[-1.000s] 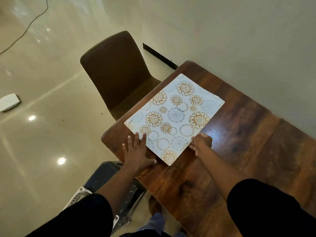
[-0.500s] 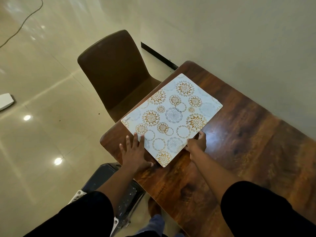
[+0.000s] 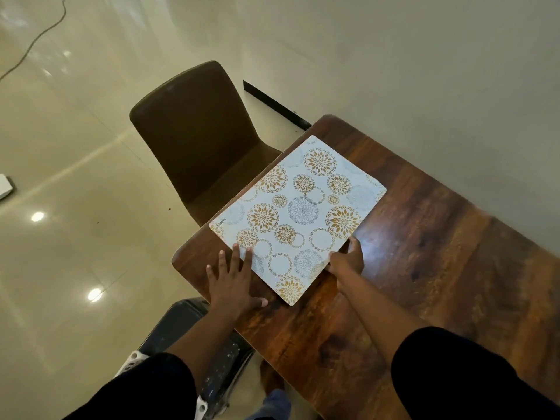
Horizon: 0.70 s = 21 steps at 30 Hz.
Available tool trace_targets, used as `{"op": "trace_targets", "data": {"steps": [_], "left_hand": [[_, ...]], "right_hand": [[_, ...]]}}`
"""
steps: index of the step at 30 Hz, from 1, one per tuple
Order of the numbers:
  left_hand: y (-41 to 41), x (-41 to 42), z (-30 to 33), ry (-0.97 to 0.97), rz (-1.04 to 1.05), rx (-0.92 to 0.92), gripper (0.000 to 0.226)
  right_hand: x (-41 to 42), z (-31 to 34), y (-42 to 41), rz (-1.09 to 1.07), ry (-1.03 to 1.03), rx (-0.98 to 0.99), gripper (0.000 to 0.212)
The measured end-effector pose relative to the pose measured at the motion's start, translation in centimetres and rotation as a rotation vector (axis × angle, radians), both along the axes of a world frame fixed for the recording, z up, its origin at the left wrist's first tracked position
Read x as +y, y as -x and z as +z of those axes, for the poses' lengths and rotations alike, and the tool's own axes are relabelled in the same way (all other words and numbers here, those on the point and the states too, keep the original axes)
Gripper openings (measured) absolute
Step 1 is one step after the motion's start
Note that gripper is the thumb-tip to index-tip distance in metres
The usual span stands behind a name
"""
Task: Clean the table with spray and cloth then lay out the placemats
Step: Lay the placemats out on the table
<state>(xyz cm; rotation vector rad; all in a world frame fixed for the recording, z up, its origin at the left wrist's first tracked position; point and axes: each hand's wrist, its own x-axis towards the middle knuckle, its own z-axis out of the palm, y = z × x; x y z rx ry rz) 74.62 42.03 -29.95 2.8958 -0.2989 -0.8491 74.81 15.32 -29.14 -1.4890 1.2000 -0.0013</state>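
I'm squaring one placemat (image 3: 298, 218) at the table (image 3: 424, 268) end, lying flat in front of the brown chair (image 3: 197, 140). My left hand (image 3: 231, 283) is lying spread, fingertips pressing its near edge; my right hand (image 3: 347, 259) is curling against the side edge, pinch unclear. No spray or cloth showing, so I'm judging cleaning done; other mats not in view, remaining count unknown.

The dark wooden table (image 3: 424, 268) carries one placemat (image 3: 298, 216) — white, patterned with gold and grey floral circles — lying flat near the corner beside the chair, two hands resting on its near edge.
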Motion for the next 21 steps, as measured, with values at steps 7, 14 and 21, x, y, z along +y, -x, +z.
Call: {"op": "trace_targets", "data": {"steps": [7, 14, 21], "left_hand": [[0.15, -0.45, 0.19, -0.027, -0.003, -0.007, 0.131], [0.76, -0.38, 0.11, -0.03, 0.003, -0.01, 0.126], [0.73, -0.55, 0.37, -0.019, 0.019, 0.001, 0.127]], "right_hand": [[-0.29, -0.13, -0.18, 0.008, -0.063, -0.028, 0.078], [-0.5, -0.49, 0.06, 0.009, -0.086, -0.03, 0.08], [-0.79, -0.61, 0.21, 0.066, -0.053, -0.001, 0.081]]}}
